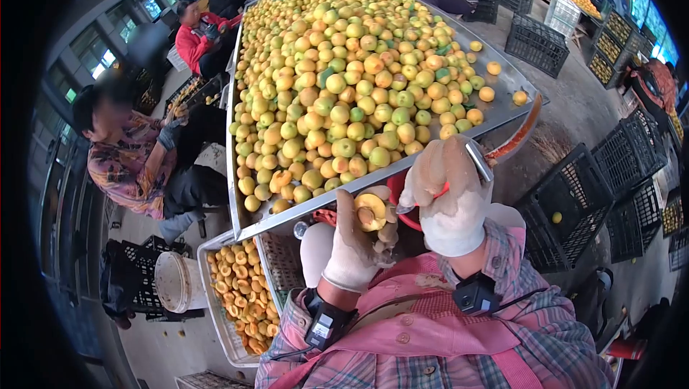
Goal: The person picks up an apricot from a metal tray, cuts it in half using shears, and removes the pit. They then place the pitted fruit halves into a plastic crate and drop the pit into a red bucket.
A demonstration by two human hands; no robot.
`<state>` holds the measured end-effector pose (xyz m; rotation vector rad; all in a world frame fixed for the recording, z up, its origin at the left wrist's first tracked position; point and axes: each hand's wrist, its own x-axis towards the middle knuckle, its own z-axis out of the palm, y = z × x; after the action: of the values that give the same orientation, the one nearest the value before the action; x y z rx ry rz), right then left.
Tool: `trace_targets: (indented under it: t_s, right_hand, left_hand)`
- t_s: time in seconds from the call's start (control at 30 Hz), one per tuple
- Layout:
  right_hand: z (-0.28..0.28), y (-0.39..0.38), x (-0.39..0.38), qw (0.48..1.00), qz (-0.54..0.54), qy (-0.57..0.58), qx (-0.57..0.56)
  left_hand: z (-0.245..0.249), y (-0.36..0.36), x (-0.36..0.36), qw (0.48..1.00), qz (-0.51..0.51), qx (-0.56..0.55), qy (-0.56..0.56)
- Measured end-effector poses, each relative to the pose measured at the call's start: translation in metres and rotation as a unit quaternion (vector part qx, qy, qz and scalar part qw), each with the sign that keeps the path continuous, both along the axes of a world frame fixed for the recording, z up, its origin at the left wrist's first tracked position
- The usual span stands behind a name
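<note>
My left hand (355,242), in a dirty white glove, is closed around a cut apricot (371,212), its orange flesh and brown pit facing up. Just to the right, my gloved right hand (448,199) is curled shut around a small red-handled tool (441,189); its working end is mostly hidden by the fingers. Both hands are at the near edge of a metal table (316,211) heaped with whole yellow-green apricots (344,87). Below and behind the hands, a red container (410,218) shows in part.
A white crate (215,303) of apricot halves (244,292) stands at lower left, beside a white bucket (176,283). Black crates (570,202) stack on the right. A co-worker (136,152) sits at left, another in red (195,41) farther back.
</note>
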<state>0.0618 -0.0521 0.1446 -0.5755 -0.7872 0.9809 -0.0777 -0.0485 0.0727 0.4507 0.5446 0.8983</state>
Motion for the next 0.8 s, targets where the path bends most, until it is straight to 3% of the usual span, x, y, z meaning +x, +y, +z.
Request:
trace_targets:
  t_s: [0.1,0.13,0.17,0.3,0.37,0.47,0.57,0.63,0.7,0.73,0.77,0.8]
  right_hand:
    - [-0.011,-0.002,0.005,1.000,-0.015,-0.009,0.012]
    - [-0.025,-0.001,0.009,0.999,0.024,0.037,0.026]
    - [-0.035,-0.001,0.012,0.994,0.063,0.082,0.041]
    - [-0.047,-0.005,0.006,0.990,0.030,0.141,0.007]
    - [-0.040,-0.009,0.011,0.995,0.073,0.030,0.055]
    - [-0.045,-0.008,0.009,0.995,0.030,-0.025,0.091]
    - [-0.035,-0.009,0.011,0.995,0.090,0.021,0.023]
    - [-0.037,-0.004,0.002,0.996,0.074,0.040,0.003]
    - [-0.039,-0.004,0.001,0.996,0.058,0.062,-0.020]
    - [-0.039,-0.003,0.006,0.994,0.107,0.027,-0.013]
    - [-0.038,-0.002,0.009,0.988,0.156,-0.009,-0.006]
    - [-0.036,-0.001,0.009,0.988,0.155,-0.007,-0.008]
  left_hand:
    - [-0.004,-0.003,0.009,0.998,-0.063,0.008,-0.015]
    - [0.001,-0.004,0.013,0.995,-0.094,0.023,-0.037]
    - [0.010,-0.007,0.023,0.996,-0.052,-0.017,0.069]
    - [0.011,-0.011,0.029,0.995,-0.047,0.006,0.086]
    - [0.013,-0.014,0.032,0.994,-0.023,0.007,0.107]
    - [0.012,-0.020,0.036,0.993,0.012,0.024,0.119]
    - [0.004,-0.024,0.037,0.989,0.051,0.070,0.119]
    - [-0.003,-0.024,0.040,0.984,0.077,0.100,0.127]
    - [-0.008,-0.025,0.042,0.953,0.149,0.154,0.215]
    - [-0.008,-0.026,0.040,0.953,0.148,0.152,0.217]
    - [-0.006,-0.026,0.037,0.866,0.169,0.320,0.345]
    - [-0.005,-0.027,0.034,0.734,0.179,0.472,0.454]
